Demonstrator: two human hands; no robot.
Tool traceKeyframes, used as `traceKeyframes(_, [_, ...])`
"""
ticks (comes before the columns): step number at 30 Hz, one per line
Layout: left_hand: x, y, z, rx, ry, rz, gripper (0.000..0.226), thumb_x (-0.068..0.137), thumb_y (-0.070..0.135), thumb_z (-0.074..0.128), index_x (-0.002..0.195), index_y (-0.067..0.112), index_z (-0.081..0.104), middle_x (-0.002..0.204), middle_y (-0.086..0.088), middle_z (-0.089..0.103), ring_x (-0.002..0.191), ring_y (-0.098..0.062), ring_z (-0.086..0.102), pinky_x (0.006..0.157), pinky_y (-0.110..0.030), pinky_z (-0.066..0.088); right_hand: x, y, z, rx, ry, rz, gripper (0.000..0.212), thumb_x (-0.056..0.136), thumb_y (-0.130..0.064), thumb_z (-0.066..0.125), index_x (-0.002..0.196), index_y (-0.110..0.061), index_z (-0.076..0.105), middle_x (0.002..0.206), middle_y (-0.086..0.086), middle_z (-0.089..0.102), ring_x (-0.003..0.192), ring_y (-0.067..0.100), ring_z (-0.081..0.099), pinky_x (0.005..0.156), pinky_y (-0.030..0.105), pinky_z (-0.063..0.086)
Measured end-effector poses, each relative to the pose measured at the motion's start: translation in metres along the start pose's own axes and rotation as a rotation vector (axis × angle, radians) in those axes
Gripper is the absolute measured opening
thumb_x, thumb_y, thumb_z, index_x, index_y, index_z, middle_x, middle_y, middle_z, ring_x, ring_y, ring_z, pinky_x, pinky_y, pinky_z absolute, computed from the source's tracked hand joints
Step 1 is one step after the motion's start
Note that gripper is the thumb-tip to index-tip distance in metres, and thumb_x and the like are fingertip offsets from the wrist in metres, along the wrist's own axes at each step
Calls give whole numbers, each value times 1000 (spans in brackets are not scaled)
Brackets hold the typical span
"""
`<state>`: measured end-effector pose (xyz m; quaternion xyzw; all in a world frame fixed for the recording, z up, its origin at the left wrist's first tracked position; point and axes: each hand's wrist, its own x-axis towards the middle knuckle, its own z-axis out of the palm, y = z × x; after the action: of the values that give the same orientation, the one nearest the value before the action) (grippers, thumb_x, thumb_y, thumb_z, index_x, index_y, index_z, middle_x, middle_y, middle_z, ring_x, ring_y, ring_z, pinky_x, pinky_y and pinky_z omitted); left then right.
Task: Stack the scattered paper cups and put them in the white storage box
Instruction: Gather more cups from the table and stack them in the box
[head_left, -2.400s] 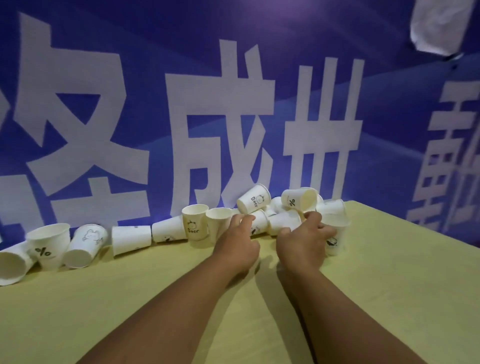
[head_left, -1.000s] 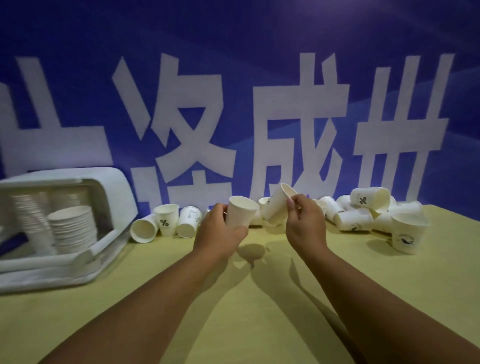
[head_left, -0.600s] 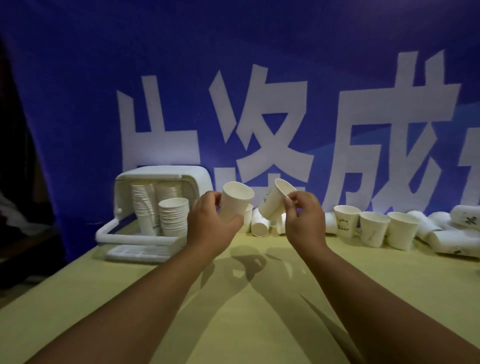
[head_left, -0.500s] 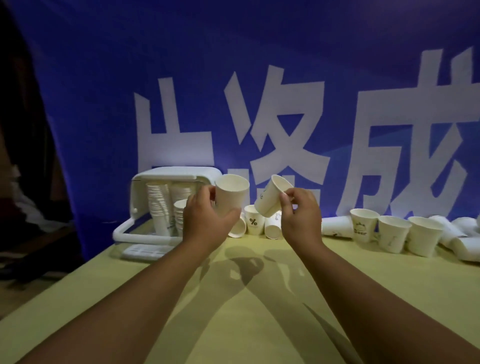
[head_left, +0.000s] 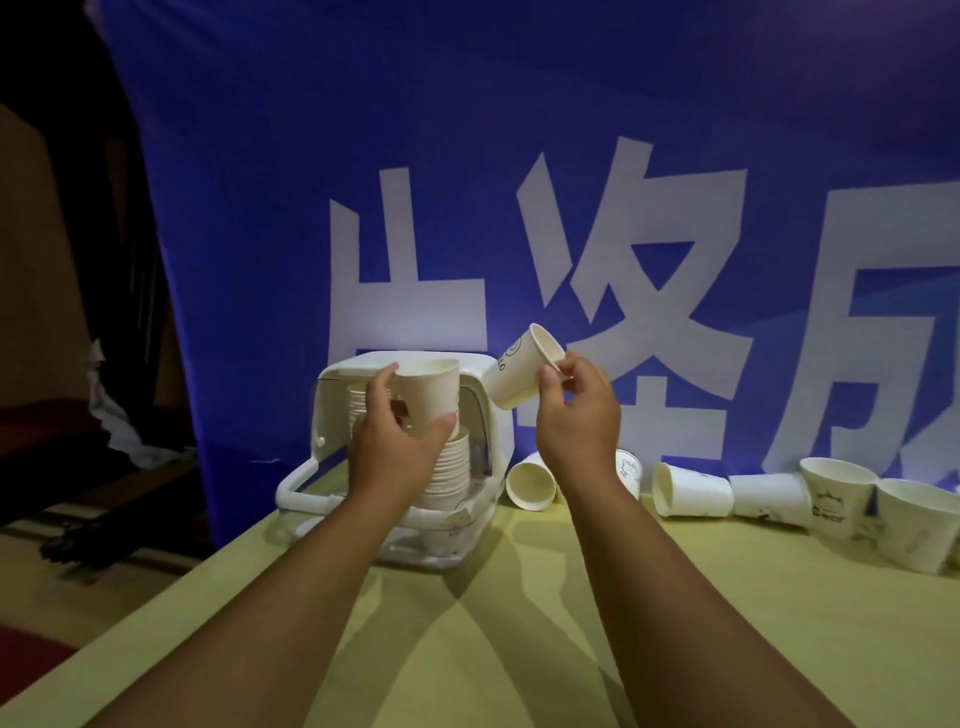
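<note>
My left hand (head_left: 392, 441) grips an upright white paper cup (head_left: 430, 397) right in front of the white storage box (head_left: 488, 410). The box lies on its side at the table's left end with its opening toward me. Inside it stands a stack of cups (head_left: 451, 470), with more stacks behind that my hand partly hides. My right hand (head_left: 576, 415) pinches the rim of a second paper cup (head_left: 519, 374), tilted with its base pointing left and down toward the box. Loose cups (head_left: 691, 493) lie along the banner to the right.
The yellow-green table (head_left: 519, 623) ends just left of the box, with a dark floor and clutter beyond. A blue banner with large white characters (head_left: 597, 260) hangs directly behind the cups. More cups (head_left: 836, 499) stand upright at the far right.
My view has swung left, bringing the storage box to the centre. Both hands carried their cups leftward; the left cup is now just in front of the box opening.
</note>
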<state>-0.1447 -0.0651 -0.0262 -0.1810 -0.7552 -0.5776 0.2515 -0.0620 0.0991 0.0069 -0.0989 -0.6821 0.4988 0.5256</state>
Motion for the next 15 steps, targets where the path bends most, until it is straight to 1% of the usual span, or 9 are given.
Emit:
traceKeyframes(2, [0, -7, 3, -38, 0, -15, 73, 78, 51, 79, 133, 55, 33, 125, 10, 60, 104, -17, 63, 85, -49, 60, -1, 3, 8, 14, -17, 10, 4, 99, -29, 59, 101, -28, 57, 116, -10, 57, 106, 15, 58, 83, 23, 51])
traceKeyframes(4, [0, -13, 5, -78, 22, 0, 72, 79, 51, 78, 132, 59, 31, 120, 13, 60, 102, -14, 64, 83, -50, 60, -1, 5, 13, 19, -38, 25, 4, 99, -28, 60, 100, -28, 56, 123, -6, 58, 113, 17, 57, 93, 34, 53])
traceKeyframes(5, [0, -15, 6, -86, 29, 10, 75, 82, 48, 77, 136, 62, 27, 124, 11, 58, 104, -15, 63, 83, -50, 60, -1, 6, 15, 20, -41, 29, 5, 99, -27, 60, 99, -29, 55, 126, -4, 58, 115, 18, 57, 96, 39, 53])
traceKeyframes(7, [0, -18, 7, -89, 12, 21, 83, 88, 41, 76, 141, 68, 18, 137, 5, 54, 110, -20, 62, 84, -50, 59, -1, 7, 17, 18, -37, 28, 5, 99, -28, 60, 100, -29, 56, 129, -2, 59, 117, 19, 56, 97, 42, 53])
traceKeyframes(9, [0, -21, 10, -71, -27, 45, 84, 90, 38, 75, 143, 68, 17, 140, 7, 52, 111, -19, 60, 82, -43, 57, 0, 8, 17, 14, -38, 25, 5, 98, -29, 61, 101, -28, 56, 132, 0, 58, 119, 20, 56, 98, 43, 53])
traceKeyframes(11, [-1, -24, 11, -54, -57, 72, 79, 91, 38, 74, 143, 65, 21, 138, 11, 52, 111, -17, 59, 78, -37, 55, 0, 9, 18, 14, -36, 22, 5, 98, -29, 61, 101, -29, 57, 133, 0, 58, 120, 21, 56, 99, 42, 53])
traceKeyframes(13, [-1, -27, 9, -46, -72, 95, 68, 93, 43, 70, 142, 61, 27, 138, 12, 52, 115, -17, 58, 76, -34, 55, 1, 8, 17, 9, -29, 12, 5, 98, -29, 60, 102, -29, 57, 134, -1, 58, 121, 21, 56, 99, 42, 52])
traceKeyframes(14, [-1, -28, 7, -35, -87, 104, 64, 91, 48, 68, 142, 58, 31, 138, 12, 52, 117, -16, 57, 78, -34, 56, 1, 7, 17, 7, -27, 5, 4, 99, -29, 60, 102, -29, 57, 134, 0, 58, 121, 20, 55, 100, 43, 52])
traceKeyframes(15, [-2, -28, 5, -18, -105, 105, 65, 87, 55, 66, 143, 55, 33, 139, 12, 51, 118, -15, 56, 80, -36, 57, 2, 6, 17, 8, -24, -3, 4, 99, -29, 60, 102, -29, 58, 134, 0, 58, 121, 20, 55, 99, 44, 52])
